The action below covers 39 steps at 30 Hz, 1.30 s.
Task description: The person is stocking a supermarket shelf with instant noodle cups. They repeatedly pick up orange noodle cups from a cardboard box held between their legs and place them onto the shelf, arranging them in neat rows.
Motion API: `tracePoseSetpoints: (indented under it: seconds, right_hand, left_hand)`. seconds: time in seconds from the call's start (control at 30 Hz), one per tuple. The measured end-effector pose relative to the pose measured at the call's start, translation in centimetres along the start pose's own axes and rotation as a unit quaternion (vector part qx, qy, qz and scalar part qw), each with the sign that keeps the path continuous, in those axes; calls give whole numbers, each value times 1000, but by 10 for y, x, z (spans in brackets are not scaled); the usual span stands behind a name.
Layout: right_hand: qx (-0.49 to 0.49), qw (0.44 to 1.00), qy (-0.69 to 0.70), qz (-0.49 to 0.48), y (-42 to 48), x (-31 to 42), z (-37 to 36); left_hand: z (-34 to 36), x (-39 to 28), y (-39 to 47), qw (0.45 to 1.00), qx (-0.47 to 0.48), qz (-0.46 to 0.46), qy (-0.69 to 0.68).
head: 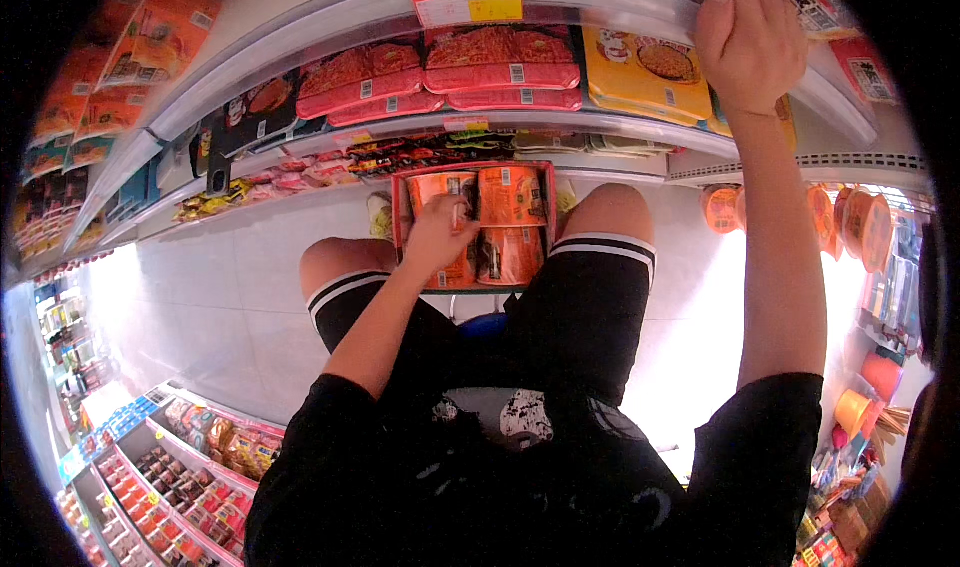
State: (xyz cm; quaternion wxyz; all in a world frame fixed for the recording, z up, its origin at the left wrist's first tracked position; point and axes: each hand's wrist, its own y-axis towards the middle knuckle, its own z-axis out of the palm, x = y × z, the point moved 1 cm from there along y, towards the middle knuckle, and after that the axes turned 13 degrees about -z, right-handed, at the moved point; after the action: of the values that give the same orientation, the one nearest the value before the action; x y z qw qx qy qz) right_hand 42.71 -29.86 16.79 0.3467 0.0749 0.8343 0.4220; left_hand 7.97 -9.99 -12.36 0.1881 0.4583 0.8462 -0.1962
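Note:
A red-edged cardboard box stands between my knees. Inside are several orange tubs, apparently instant noodles, wrapped in shiny film. My left hand reaches into the box over the left-hand tubs, its fingers bent near the gap in the middle. Whether those fingers grip a tub is hard to see. At the upper right, my right hand is closed over the front rail of a shelf; its fingertips are partly hidden.
Beneath that rail, a lower shelf bears red flat packs and yellow packs. Small snack bags lie under it. Orange tubs hang at the right. Behind me at the lower left is a tiered snack rack.

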Motion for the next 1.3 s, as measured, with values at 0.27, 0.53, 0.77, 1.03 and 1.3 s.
tracePoseSetpoints:
  seconds: [0.27,0.53,0.77,1.03,1.3]
  right_hand:
    - [-46,996,63,42,15,15,-7]
    - [-49,998,33,24,17,12,-9]
    - [-63,997,22,23,14,13,-6]
    - [-62,997,24,29,19,13,-7]
    - [6,996,38,75,10,13,-9]
  left_hand:
    - [19,-76,34,951,134,111,257]
    - [51,-61,55,850,198,375,311]
    - [35,-77,52,836,219,400,305]
    - [-35,-89,38,824,153,455,303]
    - [-241,-108,-28,952,26,305,-28]
